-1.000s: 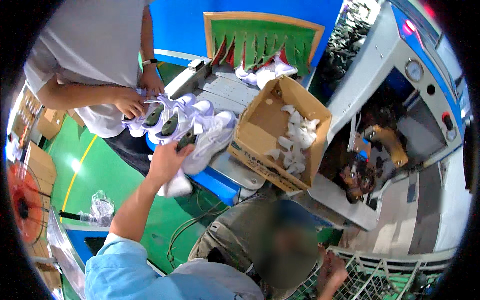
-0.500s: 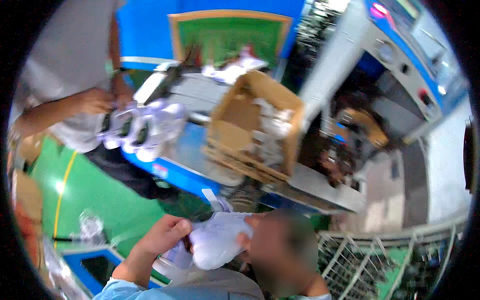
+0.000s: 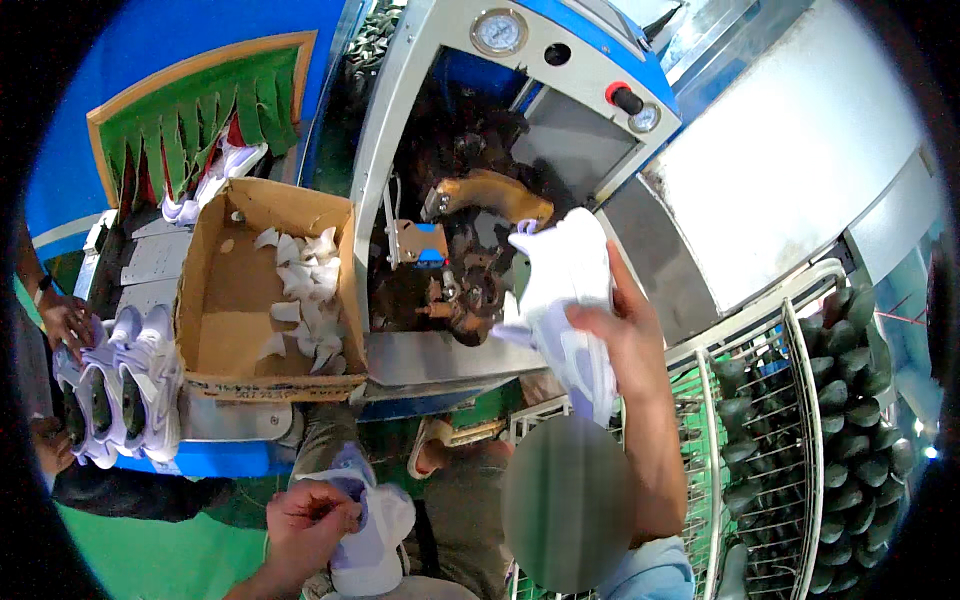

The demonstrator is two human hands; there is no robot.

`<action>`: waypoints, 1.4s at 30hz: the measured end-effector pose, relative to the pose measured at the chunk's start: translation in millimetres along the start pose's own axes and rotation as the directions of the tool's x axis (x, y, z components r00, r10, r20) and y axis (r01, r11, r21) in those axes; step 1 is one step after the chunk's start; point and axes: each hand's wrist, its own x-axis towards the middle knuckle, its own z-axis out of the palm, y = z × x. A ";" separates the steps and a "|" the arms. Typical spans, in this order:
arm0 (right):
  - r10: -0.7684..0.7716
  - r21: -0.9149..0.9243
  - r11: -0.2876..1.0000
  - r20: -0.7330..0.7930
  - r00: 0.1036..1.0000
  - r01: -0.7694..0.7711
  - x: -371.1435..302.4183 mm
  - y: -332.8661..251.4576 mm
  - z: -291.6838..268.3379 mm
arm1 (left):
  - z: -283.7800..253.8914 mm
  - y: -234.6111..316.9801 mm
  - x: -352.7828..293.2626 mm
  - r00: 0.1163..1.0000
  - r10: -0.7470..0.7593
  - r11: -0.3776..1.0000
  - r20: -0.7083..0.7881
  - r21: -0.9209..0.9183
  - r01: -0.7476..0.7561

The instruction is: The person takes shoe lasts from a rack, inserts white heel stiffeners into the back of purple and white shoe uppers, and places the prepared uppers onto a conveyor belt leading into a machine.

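Note:
My right hand (image 3: 630,335) is closed around a white and lavender shoe upper (image 3: 565,275), thumb across its side. It is raised in front of the machine's open bay (image 3: 470,200), where a brown curved pad (image 3: 490,195) sits among dark metal parts. Low by my lap, my left hand (image 3: 312,525) has its fingers curled at the opening of a second white and lavender shoe upper (image 3: 385,520). The fingertips are partly hidden there.
A cardboard box (image 3: 225,290) holds several white curved pieces (image 3: 315,285). At left, a co-worker's hand (image 3: 68,320) is by a row of shoe uppers (image 3: 120,390) on the conveyor. Right stands a wire rack (image 3: 760,420) beside dark shoe lasts (image 3: 855,430). The machine carries a gauge (image 3: 498,33).
The view has swung right toward the machine. My right hand has lifted one shoe upper from my lap up to the bay, while my left hand stays low at the other upper.

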 end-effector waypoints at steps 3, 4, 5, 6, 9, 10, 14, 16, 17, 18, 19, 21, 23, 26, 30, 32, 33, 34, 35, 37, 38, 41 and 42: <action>0.013 -0.191 0.982 0.034 0.999 -0.007 40.6 -23.4 15.3 | 3.3 -17.7 8.6 0.979 -0.201 0.980 0.040 0.025 0.200; 0.010 -0.325 0.946 0.059 0.998 0.010 54.2 -26.4 22.0 | 6.5 -19.3 5.8 0.964 -0.254 0.961 0.073 0.134 0.243; 0.020 -0.450 0.893 0.082 0.996 0.019 64.9 -27.8 28.2 | 9.3 -24.3 0.3 0.942 -0.320 0.925 0.098 0.248 0.288; 0.107 -0.457 0.889 0.124 0.986 -0.039 71.9 -36.2 33.6 | 2.8 -45.7 -4.9 0.918 -0.345 0.900 0.196 0.345 0.265; 0.160 -0.750 0.660 0.186 0.969 0.034 91.7 -61.6 53.3 | 2.7 -72.3 -10.0 0.814 -0.397 0.864 0.425 0.471 0.176; 0.206 -0.713 0.701 0.200 0.958 -0.002 91.0 -76.9 63.5 | 6.4 -59.4 -14.5 0.850 -0.340 0.902 0.403 0.397 0.173; -0.015 -0.753 0.648 0.135 0.991 0.112 125.8 -36.7 58.2 | 2.8 -39.4 -5.4 0.795 -0.152 0.866 0.588 0.467 -0.180; 0.031 -0.813 0.571 0.159 0.987 0.113 117.8 -49.0 61.5 | -1.3 -42.3 -10.5 0.746 -0.056 0.761 0.663 0.512 -0.398; 0.063 -0.835 0.540 0.164 0.984 0.105 107.1 -48.0 65.4 | -7.4 -50.4 -12.6 0.730 -0.057 0.766 0.682 0.499 -0.406; -0.005 -0.884 0.443 0.167 0.986 0.152 99.0 -34.1 68.6 | -13.5 -62.5 -13.5 0.711 -0.059 0.771 0.701 0.484 -0.413; -0.058 -0.823 0.536 0.187 0.981 0.189 88.3 -20.6 62.9 | -17.0 -68.9 -14.7 0.679 -0.054 0.777 0.733 0.458 -0.432; -0.165 -0.694 0.670 0.204 0.965 0.261 69.9 6.6 36.7 | -3.9 -29.3 -12.4 0.822 -0.285 0.832 0.494 0.553 -0.043; -0.165 -0.474 0.834 0.275 0.947 0.283 59.3 50.2 10.8 | 5.5 -14.9 -9.4 0.865 -0.364 0.829 0.345 0.543 0.132; 0.057 -0.137 0.991 0.383 0.922 -0.005 10.0 60.5 19.3 | 6.9 -28.0 -11.4 0.949 -0.191 0.891 0.251 0.449 0.061; 0.288 0.347 0.842 0.357 0.889 -0.412 -56.4 119.4 6.7 | 14.8 -41.2 -18.0 0.953 -0.156 0.857 0.259 0.516 0.000; 0.382 0.487 0.725 0.305 0.872 -0.488 -79.7 182.9 -26.6 | 22.4 -50.1 -21.1 0.941 -0.170 0.864 0.292 0.503 0.000; 0.387 0.559 0.660 0.319 0.865 -0.502 -84.7 216.1 -42.2 | 25.2 -55.2 -22.6 0.936 -0.161 0.873 0.313 0.487 -0.013; 0.390 0.628 0.591 0.328 0.861 -0.507 -89.2 246.8 -58.1 | 27.9 -61.6 -25.3 0.928 -0.150 0.882 0.340 0.471 -0.030; 0.389 0.690 0.517 0.337 0.857 -0.506 -92.3 268.0 -68.8 | 28.3 -64.4 -26.9 0.921 -0.137 0.891 0.366 0.452 -0.047; 0.360 0.716 0.522 0.308 0.881 -0.463 -96.8 266.0 -76.6 | 31.7 -62.4 -24.5 0.906 -0.130 0.871 0.404 0.484 -0.090; 0.318 0.677 0.593 0.301 0.899 -0.437 -87.3 241.1 -60.4 | 29.6 -62.6 -22.5 0.910 -0.123 0.858 0.395 0.503 -0.102; 0.148 0.466 0.854 0.212 0.966 -0.233 -66.8 117.4 -6.9 | 26.2 -62.4 -9.3 0.909 -0.169 0.833 0.380 0.548 -0.074; 0.099 0.424 0.889 0.190 0.977 -0.173 -59.3 91.9 -4.1 | 25.1 -60.4 -5.5 0.907 -0.179 0.842 0.381 0.536 -0.059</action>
